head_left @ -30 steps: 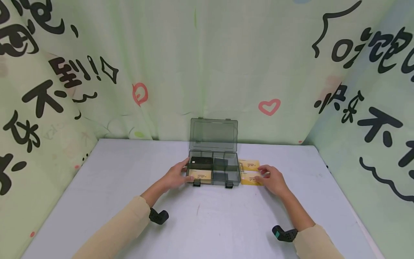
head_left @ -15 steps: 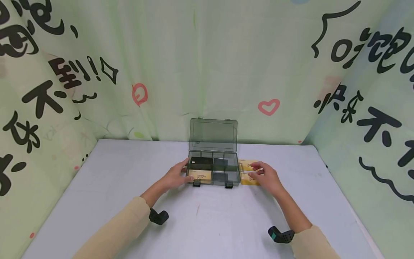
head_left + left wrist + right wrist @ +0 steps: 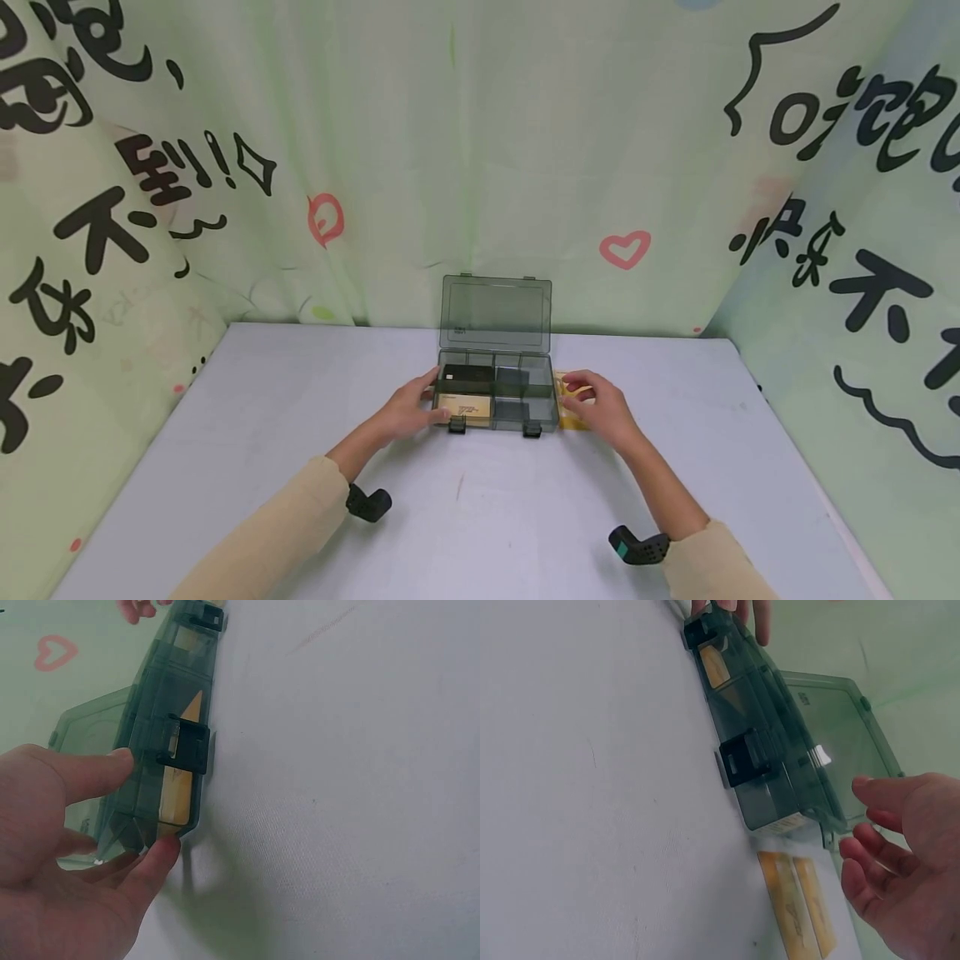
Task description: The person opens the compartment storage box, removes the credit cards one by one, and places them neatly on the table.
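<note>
Grey box (image 3: 512, 410) in left grip (image 3: 405, 408)

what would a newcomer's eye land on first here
Probably the black writing on the pale green cloth walls. Next, the smoky see-through case at the back of the table, lid raised, with the left hand gripping its left end. Beside its right end lie yellow cards, the right hand above them.

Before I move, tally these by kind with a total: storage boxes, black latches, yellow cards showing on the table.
Storage box: 1
Black latches: 2
Yellow cards on the table: 2
Total: 5
</note>
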Available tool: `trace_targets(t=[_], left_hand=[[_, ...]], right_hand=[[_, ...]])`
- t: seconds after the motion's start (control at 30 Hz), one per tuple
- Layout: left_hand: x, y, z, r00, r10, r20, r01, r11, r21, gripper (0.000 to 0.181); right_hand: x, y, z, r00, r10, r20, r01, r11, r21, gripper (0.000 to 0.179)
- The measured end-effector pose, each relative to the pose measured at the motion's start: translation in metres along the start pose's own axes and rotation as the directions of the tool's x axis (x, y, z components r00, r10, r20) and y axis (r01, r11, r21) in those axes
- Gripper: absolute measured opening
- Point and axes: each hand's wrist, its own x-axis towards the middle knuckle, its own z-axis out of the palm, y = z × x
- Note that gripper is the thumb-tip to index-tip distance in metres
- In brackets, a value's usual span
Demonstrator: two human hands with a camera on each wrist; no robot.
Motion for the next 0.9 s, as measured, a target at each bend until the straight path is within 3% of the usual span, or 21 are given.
trace_targets(t=[0.47,0.9], left_hand=[[0.0,0.0,0.001,1.0,-0.014,-0.002,0.014,1.0,0.002,0.083],[0.001,-0.001,0.001,1.0,-0.004,-0.001,0.004,1.0,-0.001,0.083]], right_hand=[[0.005,-0.015,0.016,0.994,-0.096,0.05,0.093,0.994,0.054,0.04],[0.008,-0.024,0.029,0.992,-0.103,0.071,0.101,0.994,0.028,0.041]])
